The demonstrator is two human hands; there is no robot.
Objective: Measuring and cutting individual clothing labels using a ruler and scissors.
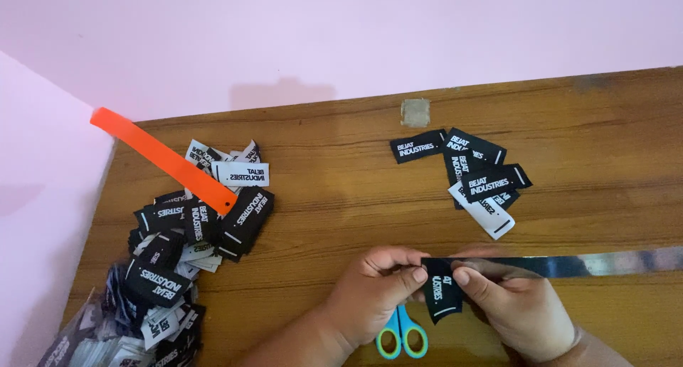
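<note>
Hands meet low over the wooden table [341, 196], both pinching one black woven label [442, 294] that hangs down between them. The left hand [373, 289] grips its upper left corner between thumb and forefinger; the right hand [519, 303] grips the upper right corner the same way, fingers curled. The label is joined at its top to a dark, glossy ribbon strip [590, 265] that runs away to the right of the right hand and off the edge of view.

One pair of scissors [403, 335] lies on the table just below and between the hands; only its two handle loops, blue with a green rim, show, and the blades are hidden under the hands.

Ahead of the right hand, well apart from it, sits a small loose group [477, 175] of cut labels: roughly six, five black side up and one white side up, overlapping one another. Far to the left of the left hand lies a big heap [178, 267] of the same labels, too many and too tangled to count. One orange strip [162, 160] rests slantwise across the top of that heap. One small square beige patch [415, 113] sits on the table beyond the small group.
</note>
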